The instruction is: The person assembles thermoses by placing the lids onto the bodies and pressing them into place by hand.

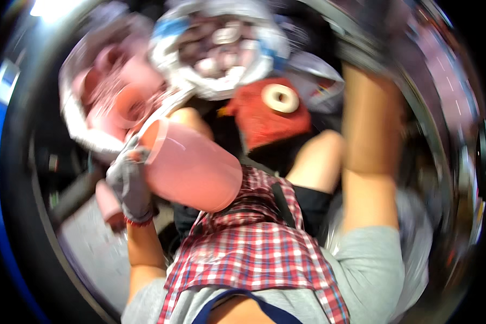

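My left hand [129, 183], in a grey glove, is closed on the rim of a large pink plastic tub [194, 167]. The tub lies tilted over my lap, its open end toward the upper left and its base toward my apron. Far out at the upper right is my right hand [364, 51], also gloved, at the end of a stretched arm. Motion smears its fingers, and whether it holds anything is unclear. Beside the left wrist is a smaller pink piece [109, 205].
At the upper left stands a white sack [73, 116] of pink tubs and scraps. Another white sack [164, 51] holds pale round pieces. A cream ring-shaped roll [281, 98] rests on a red block-like thing [267, 127] between my knees. A clear plastic bag [413, 243] is beside my right side.
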Motion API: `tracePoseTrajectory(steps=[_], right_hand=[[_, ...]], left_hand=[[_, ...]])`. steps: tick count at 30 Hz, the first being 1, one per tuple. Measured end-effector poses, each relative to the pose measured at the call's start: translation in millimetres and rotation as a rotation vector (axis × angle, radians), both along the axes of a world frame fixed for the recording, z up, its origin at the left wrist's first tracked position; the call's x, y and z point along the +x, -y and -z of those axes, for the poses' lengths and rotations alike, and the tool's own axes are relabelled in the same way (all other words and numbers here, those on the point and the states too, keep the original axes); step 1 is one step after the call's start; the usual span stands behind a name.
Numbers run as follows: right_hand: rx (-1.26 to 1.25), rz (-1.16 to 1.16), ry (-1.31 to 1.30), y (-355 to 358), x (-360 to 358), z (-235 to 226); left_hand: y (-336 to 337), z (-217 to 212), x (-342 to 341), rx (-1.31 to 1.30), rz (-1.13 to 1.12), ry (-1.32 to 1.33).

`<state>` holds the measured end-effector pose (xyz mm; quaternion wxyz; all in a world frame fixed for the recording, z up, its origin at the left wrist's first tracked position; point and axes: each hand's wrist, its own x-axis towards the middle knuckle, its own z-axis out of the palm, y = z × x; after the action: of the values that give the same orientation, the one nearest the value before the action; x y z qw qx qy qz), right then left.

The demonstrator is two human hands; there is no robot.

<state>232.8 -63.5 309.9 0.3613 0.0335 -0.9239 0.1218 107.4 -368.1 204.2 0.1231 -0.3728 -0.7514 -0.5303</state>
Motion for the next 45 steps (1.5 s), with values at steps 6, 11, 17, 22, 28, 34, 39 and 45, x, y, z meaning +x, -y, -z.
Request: tracePoseTrajectory(steps=[6, 11, 17, 22, 28, 34, 39, 45], right_hand=[[0.157, 0.255, -0.315, 20, -46, 21], [-0.231, 0.338, -0.201, 4, 84, 121], [-0.6, 1.205, 0.018, 48, 339, 149], [-0.683, 1.982, 1.08, 118, 535, 147], [-0.968, 1.893, 0.984, 152, 548, 208], [-0.959, 2.074, 0.364, 126, 497, 255], [-1.016, 1.542, -0.84, 143, 576, 214], [-0.845, 1.308, -0.377, 53, 487, 92]], left_hand=[[-76, 18, 24, -0.014, 0.345, 0.533], [-97, 44, 12, -0.044, 0.73, 0.719], [-119, 66, 1, -0.053, 1.051, 1.083], [-112, 100, -5, 0.108, 1.112, 1.452], [-104, 124, 2, 0.071, 1.02, 1.483], [-92, 115, 10, -0.102, 0.945, 1.194], [-122, 50, 45, -0.22, 1.23, 0.732], [-112, 42, 23, -0.287, 1.39, 0.622]])
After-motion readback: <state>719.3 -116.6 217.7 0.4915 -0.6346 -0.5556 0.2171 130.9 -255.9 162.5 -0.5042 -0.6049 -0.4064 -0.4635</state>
